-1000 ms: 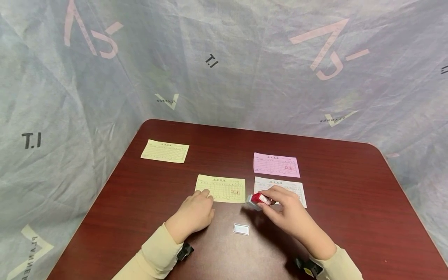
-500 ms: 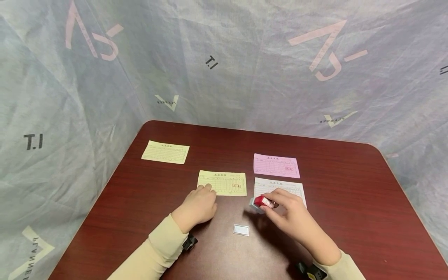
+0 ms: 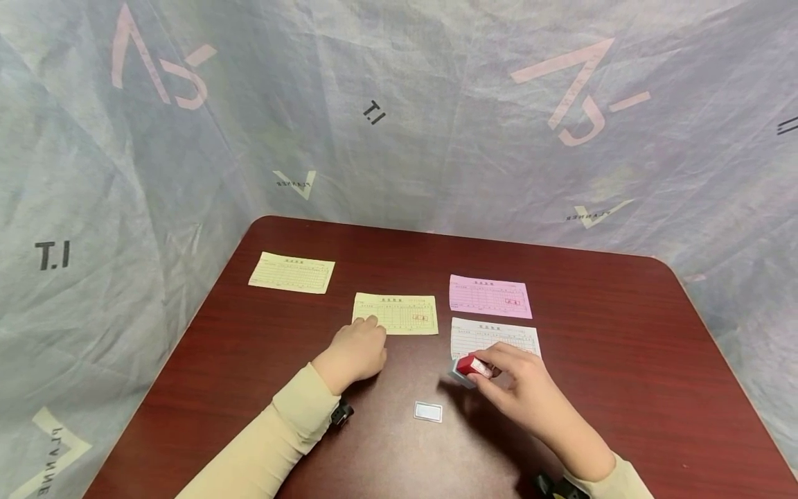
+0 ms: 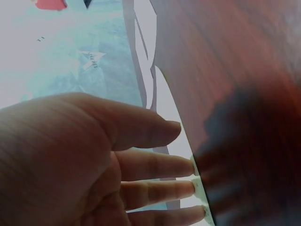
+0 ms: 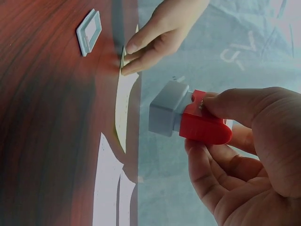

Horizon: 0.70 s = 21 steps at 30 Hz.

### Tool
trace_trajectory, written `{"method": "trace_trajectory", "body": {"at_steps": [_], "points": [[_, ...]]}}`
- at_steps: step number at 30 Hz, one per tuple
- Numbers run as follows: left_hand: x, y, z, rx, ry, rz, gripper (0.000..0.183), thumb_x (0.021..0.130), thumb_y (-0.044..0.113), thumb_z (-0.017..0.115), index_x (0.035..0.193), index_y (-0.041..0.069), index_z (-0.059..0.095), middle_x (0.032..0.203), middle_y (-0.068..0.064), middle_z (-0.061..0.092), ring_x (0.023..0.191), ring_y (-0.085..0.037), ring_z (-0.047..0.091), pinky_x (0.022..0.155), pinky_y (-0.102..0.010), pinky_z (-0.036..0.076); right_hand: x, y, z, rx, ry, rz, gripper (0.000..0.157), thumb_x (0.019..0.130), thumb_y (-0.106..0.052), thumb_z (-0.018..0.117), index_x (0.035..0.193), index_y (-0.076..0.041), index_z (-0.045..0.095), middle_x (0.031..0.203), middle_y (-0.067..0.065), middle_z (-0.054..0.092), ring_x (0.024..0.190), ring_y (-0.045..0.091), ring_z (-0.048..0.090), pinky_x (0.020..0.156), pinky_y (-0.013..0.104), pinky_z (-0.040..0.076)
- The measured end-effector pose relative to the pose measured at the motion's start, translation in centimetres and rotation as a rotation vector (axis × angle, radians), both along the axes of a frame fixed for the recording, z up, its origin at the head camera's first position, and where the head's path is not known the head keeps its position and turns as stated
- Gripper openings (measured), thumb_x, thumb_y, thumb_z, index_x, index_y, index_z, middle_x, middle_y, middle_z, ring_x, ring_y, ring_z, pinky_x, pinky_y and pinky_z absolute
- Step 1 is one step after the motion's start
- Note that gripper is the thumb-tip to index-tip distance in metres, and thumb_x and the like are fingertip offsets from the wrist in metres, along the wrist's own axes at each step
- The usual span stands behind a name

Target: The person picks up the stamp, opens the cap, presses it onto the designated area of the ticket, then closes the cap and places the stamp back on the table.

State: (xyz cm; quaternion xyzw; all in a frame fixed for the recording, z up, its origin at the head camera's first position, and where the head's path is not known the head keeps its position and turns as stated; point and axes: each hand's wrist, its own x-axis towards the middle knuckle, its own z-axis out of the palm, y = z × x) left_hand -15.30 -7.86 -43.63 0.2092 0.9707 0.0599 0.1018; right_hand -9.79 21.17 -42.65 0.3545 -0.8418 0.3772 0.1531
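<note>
In the head view my left hand [image 3: 360,348] rests its fingertips on the lower left part of a yellow form slip [image 3: 405,315] that bears a red stamp mark. The left wrist view shows those fingers [image 4: 157,167] fairly straight, with the thumb apart from them. My right hand [image 3: 520,380] pinches a self-inking stamp [image 5: 204,122] with a red handle and grey body between thumb and fingers, held above the table. Behind it lies a white form slip [image 3: 480,335], partly covered by the hand. A small grey stamp cap [image 3: 428,412] lies on the table between my hands.
A pink form slip [image 3: 489,296] with a red stamp mark lies just beyond the white one. Another yellow slip [image 3: 291,273] is at the far left of the dark red table [image 3: 623,346]. Grey printed cloth [image 3: 399,173] hangs behind the table.
My left hand has slid the stamped yellow slip away from me, towards the back of the table. The right hand with the stamp has shifted slightly to the right and nearer me.
</note>
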Motion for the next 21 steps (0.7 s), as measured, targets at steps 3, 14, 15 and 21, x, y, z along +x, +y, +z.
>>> {"method": "trace_trajectory", "body": {"at_steps": [3, 14, 15, 21], "points": [[-0.6, 0.0, -0.2, -0.007, 0.005, -0.01, 0.019, 0.094, 0.018, 0.065, 0.101, 0.001, 0.071, 0.098, -0.011, 0.058, 0.095, -0.033, 0.061, 0.075, -0.049, 0.054, 0.0, 0.0, -0.1, -0.001, -0.004, 0.002, 0.023, 0.081, -0.002, 0.081, 0.103, -0.009, 0.075, 0.087, -0.011, 0.064, 0.074, 0.006, 0.06, 0.066, 0.021, 0.049], [-2.1, 0.2, -0.1, -0.024, -0.045, 0.0, 0.028, 0.097, 0.02, 0.063, 0.115, -0.001, 0.068, 0.113, -0.015, 0.06, 0.106, -0.035, 0.06, 0.081, -0.05, 0.054, 0.3, 0.1, 0.0, 0.003, 0.011, 0.008, 0.025, 0.08, -0.001, 0.081, 0.102, -0.011, 0.075, 0.087, -0.012, 0.063, 0.074, 0.006, 0.058, 0.067, 0.021, 0.047], [-2.2, 0.2, -0.1, -0.026, -0.044, 0.001, 0.029, 0.097, 0.02, 0.063, 0.117, 0.0, 0.068, 0.115, -0.015, 0.06, 0.107, -0.034, 0.06, 0.082, -0.05, 0.053, 0.3, 0.1, 0.0, 0.003, 0.011, 0.009, 0.025, 0.08, -0.001, 0.081, 0.102, -0.011, 0.075, 0.087, -0.011, 0.063, 0.074, 0.006, 0.058, 0.067, 0.021, 0.047], [-2.7, 0.3, -0.4, -0.03, -0.039, -0.006, 0.033, 0.098, 0.02, 0.062, 0.123, -0.001, 0.066, 0.12, -0.015, 0.059, 0.109, -0.035, 0.059, 0.084, -0.049, 0.053, 0.4, 0.1, 0.1, 0.005, 0.015, 0.008, 0.026, 0.079, -0.001, 0.081, 0.102, -0.011, 0.075, 0.086, -0.011, 0.063, 0.073, 0.006, 0.058, 0.067, 0.021, 0.047]]}}
